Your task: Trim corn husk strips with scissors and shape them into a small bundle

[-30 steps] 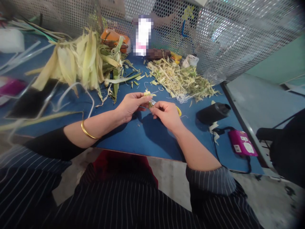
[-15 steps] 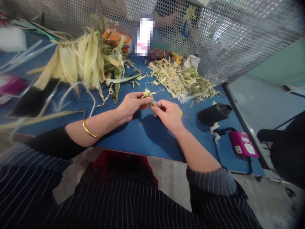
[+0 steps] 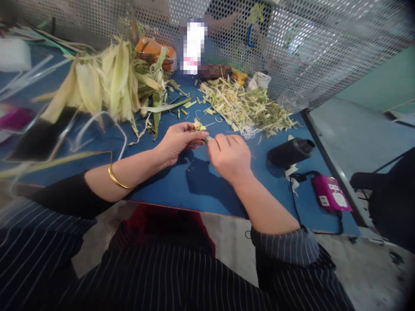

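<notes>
My left hand (image 3: 181,140) pinches a small bundle of pale yellow-green husk pieces (image 3: 199,126) between thumb and fingers. Close against it on the right, my right hand (image 3: 231,155) is closed at the lower end of the bundle; its fingers curl inward and hide what they grip. A small whitish bit shows between the two hands. Beyond them lies a heap of shredded husk (image 3: 246,106), with thin white thread (image 3: 248,131) at its near edge. Long pale corn husks (image 3: 106,82) are piled at the back left.
On the blue table (image 3: 168,190), a black cylindrical tool (image 3: 291,152) and a magenta power socket (image 3: 331,193) with a cable lie at right. A blurred phone-like screen (image 3: 193,46) and orange container (image 3: 155,52) stand behind, before a perforated metal panel (image 3: 301,47).
My right hand has turned, its back now facing up and its fingers more curled. The yellow piece beside it is no longer visible. The view has shifted slightly.
</notes>
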Motion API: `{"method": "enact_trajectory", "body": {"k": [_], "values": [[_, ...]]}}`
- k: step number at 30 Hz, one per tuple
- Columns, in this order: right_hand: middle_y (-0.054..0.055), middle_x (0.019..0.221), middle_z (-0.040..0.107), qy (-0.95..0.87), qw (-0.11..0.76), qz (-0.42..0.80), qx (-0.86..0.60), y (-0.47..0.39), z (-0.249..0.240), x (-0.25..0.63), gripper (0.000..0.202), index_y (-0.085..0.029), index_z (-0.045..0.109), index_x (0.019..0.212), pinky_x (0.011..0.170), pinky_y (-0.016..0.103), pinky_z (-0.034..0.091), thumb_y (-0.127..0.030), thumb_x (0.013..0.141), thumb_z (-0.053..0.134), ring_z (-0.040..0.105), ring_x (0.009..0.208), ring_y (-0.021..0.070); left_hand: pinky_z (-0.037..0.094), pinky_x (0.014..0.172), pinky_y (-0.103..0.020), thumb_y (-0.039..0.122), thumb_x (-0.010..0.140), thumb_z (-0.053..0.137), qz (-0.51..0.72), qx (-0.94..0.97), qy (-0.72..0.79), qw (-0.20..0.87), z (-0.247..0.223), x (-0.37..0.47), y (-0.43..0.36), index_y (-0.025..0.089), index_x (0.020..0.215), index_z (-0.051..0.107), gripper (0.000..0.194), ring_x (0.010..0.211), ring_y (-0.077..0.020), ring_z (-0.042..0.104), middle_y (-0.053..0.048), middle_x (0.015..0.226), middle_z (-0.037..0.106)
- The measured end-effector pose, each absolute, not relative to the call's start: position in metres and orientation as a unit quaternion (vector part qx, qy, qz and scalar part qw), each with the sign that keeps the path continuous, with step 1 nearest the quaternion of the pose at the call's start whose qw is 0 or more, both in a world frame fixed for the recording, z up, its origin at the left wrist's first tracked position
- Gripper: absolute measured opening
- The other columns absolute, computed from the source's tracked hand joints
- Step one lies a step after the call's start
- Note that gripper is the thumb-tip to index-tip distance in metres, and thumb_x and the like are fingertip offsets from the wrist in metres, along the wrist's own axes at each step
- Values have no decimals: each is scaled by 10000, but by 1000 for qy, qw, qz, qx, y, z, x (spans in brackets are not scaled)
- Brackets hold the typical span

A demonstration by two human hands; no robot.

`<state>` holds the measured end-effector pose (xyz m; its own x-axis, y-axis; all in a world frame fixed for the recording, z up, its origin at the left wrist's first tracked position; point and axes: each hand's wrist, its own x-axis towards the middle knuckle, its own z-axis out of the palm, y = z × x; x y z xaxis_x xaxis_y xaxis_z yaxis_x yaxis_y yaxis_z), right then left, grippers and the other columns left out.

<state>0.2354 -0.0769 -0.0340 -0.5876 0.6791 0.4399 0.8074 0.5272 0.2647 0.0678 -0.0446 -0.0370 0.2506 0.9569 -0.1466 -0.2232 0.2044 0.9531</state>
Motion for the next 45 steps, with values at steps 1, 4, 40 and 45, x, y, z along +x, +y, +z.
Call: {"method": "enact_trajectory", "body": {"k": [1,4,40,45], "values": [[96,761,586,-866,140,-217,-428,-78,-34,234,359,-154,616,866,688,369,321,-148,943,265,506,692,194,494,664,-259,310,608,806,457,441,411,654,-37,69,-45,148,813,609,327,672,-114,625,-20,758,653],[98,768,590,-873,148,-189,-425,-80,-34,232,342,-157,615,878,705,374,333,-153,938,278,511,700,197,498,694,-268,272,606,803,471,432,406,653,-38,69,-45,143,843,616,328,685,-109,624,-22,781,663],[-20,550,598,-580,458,430,-518,-66,-36,231,116,-169,606,684,551,235,413,-259,749,640,545,518,91,472,652,-259,330,656,767,440,516,401,616,-44,66,-39,133,724,682,226,595,-85,556,-21,691,654],[-2,622,630,-570,441,450,-528,-65,-37,230,148,-160,635,762,531,231,420,-306,744,653,554,524,89,447,603,-236,349,668,757,434,511,413,616,-44,66,-40,143,754,693,233,565,-69,531,-5,675,640]]}}
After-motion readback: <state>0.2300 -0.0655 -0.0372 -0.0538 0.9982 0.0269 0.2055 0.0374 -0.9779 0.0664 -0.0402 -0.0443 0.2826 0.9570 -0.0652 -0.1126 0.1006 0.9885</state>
